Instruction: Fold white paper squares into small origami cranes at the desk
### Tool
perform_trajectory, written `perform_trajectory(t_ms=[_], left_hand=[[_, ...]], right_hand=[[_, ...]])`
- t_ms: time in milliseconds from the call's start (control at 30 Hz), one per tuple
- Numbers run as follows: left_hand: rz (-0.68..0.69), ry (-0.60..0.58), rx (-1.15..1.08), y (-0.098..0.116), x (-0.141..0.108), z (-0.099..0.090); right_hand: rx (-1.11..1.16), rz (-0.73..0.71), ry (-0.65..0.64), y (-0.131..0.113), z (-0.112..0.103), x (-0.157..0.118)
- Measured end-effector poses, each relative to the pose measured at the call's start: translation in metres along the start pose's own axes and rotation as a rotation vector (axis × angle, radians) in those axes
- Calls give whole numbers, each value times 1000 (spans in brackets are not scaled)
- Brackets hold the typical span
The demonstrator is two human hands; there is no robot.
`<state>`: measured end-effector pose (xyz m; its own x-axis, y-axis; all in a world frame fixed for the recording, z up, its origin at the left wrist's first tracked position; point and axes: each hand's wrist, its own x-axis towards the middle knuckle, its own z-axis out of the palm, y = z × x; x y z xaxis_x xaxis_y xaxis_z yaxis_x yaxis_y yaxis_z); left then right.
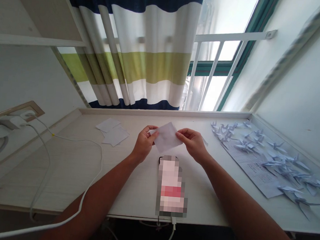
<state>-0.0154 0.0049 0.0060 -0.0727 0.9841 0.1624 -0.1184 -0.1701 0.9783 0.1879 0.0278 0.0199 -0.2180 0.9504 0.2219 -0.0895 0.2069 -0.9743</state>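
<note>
A small square of white paper (168,138) is held up above the desk, turned so one corner points toward me. My left hand (145,141) pinches its left corner between thumb and fingers. On the opposite corner my right hand (192,141) grips it the same way. Just below the paper lies a phone (171,185) with a blurred screen and a cable at its near end. Off to the left rest several loose white paper squares (115,135), overlapping each other.
Many folded paper cranes (246,145) spread over the desk's right side, some on a printed sheet (252,168). White charging cables (101,159) run from plugs (10,121) at the left wall, one crossing my left forearm. A raised rim (160,113) borders the desk (61,178) beneath the curtain (153,66).
</note>
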Motion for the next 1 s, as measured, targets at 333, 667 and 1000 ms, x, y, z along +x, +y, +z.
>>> perform_trajectory(t_ms=[333,667,1000], left_hand=[[117,-228,197,14,-7,-2],[-57,-45,-137,17,-6,3],[0,-37,-52,17,-4,0]], right_hand=[[-327,-182,-233,-10,6,-8],[55,-38,-138,-6,6,-5],[26,-24,-148,-7,1,-5]])
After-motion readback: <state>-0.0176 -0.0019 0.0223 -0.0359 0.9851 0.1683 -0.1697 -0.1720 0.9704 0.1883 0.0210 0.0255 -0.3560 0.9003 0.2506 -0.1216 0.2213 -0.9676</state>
